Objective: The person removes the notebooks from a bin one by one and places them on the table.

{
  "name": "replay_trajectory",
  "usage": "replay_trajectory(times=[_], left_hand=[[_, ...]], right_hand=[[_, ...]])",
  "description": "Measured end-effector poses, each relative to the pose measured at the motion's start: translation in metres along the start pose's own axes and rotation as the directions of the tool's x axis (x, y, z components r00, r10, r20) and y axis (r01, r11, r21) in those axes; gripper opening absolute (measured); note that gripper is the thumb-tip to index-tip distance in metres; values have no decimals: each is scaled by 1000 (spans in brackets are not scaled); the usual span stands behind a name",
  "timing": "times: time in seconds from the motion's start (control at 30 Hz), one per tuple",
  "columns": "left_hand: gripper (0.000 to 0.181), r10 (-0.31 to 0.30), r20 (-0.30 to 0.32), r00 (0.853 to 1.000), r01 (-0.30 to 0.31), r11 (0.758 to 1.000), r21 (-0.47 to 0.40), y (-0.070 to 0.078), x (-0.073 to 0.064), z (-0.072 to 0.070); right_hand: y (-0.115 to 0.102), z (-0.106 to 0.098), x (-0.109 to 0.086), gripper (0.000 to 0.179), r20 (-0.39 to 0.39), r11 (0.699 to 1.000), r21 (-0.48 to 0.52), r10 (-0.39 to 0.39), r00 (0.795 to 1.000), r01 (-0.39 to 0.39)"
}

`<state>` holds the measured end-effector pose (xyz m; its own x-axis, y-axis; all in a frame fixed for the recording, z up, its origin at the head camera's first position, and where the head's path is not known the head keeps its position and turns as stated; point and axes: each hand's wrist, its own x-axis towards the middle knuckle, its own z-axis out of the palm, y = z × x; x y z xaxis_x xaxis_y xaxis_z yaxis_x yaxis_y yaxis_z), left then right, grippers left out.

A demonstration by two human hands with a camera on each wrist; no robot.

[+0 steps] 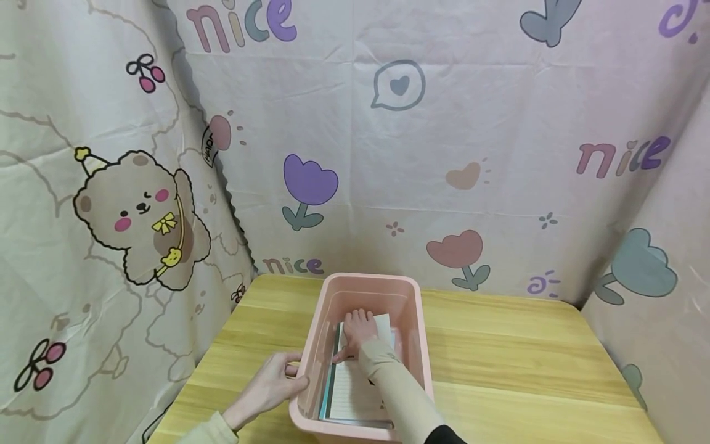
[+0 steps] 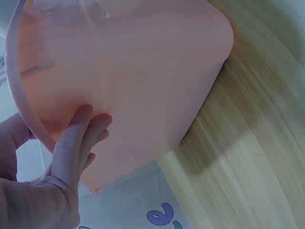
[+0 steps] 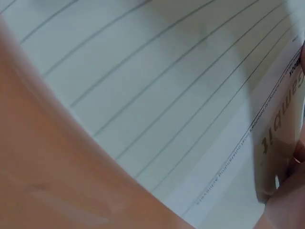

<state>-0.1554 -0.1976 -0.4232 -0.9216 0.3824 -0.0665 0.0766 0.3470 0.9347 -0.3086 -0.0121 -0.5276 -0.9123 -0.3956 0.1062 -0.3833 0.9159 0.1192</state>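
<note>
A pink plastic bin (image 1: 420, 320) stands on the wooden table in the head view. My left hand (image 1: 272, 383) grips its left rim, thumb at the inner side and fingers against the outer wall, as the left wrist view also shows (image 2: 62, 167). Inside the bin lies a notebook with a lined white cover (image 1: 352, 391), with a dark strip down its left side and a blue edge below it. Reaching in, my right hand (image 1: 359, 333) rests on the notebook's far part, thumb spread toward its left edge. Ruled lines and printed letters of the notebook (image 3: 157, 90) fill the right wrist view.
The wooden table (image 1: 516, 351) extends to the right of the bin, with a narrower strip at its left. A patterned cloth (image 1: 388, 154) hangs behind the table and down both sides. The bin's walls surround my right hand and forearm.
</note>
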Motion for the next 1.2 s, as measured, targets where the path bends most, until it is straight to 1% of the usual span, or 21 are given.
replay_trajectory(times=[0.07, 0.23, 0.33, 0.53, 0.67, 0.73, 0.83, 0.97, 1.03, 1.2], left_hand=[[54, -7, 5, 1000, 7, 1000, -11, 0, 0, 0], [53, -18, 5, 1000, 18, 1000, -16, 1, 0, 0], [54, -22, -1, 1000, 22, 1000, -10, 1, 1, 0], [55, -26, -10, 1000, 27, 1000, 13, 1, 1, 0], [55, -17, -4, 1000, 17, 1000, 8, 0, 1, 0], [54, -21, -5, 1000, 21, 1000, -6, -1, 1, 1], [54, -34, -32, 999, 32, 999, -34, -3, 1, 3], [51, -46, -117, 992, 39, 997, -60, -6, 0, 7], [51, -52, -150, 987, 41, 997, -72, -6, -1, 9], [52, -67, -164, 984, 51, 993, -105, -3, -2, 11]], right_hand=[[1, 1, 1, 103, 26, 999, 42, 9, 1000, -10], [3, -3, 3, 94, 81, 992, 122, 35, 996, -45], [4, -8, 3, 88, 86, 990, 128, 53, 995, -64], [5, -16, 3, 75, 12, 995, 76, 62, 998, -63], [2, -17, 3, 73, -26, 998, 39, 58, 998, -57], [1, -19, 2, 72, -57, 999, 16, 42, 997, -42], [0, -24, 3, 72, -69, 1000, -4, 19, 997, -19], [2, -37, 7, 71, -56, 1000, -15, -2, 998, 1], [4, -44, 8, 71, -72, 1000, -22, -10, 997, 9], [9, -65, 11, 71, -82, 1000, -20, -22, 996, 20]])
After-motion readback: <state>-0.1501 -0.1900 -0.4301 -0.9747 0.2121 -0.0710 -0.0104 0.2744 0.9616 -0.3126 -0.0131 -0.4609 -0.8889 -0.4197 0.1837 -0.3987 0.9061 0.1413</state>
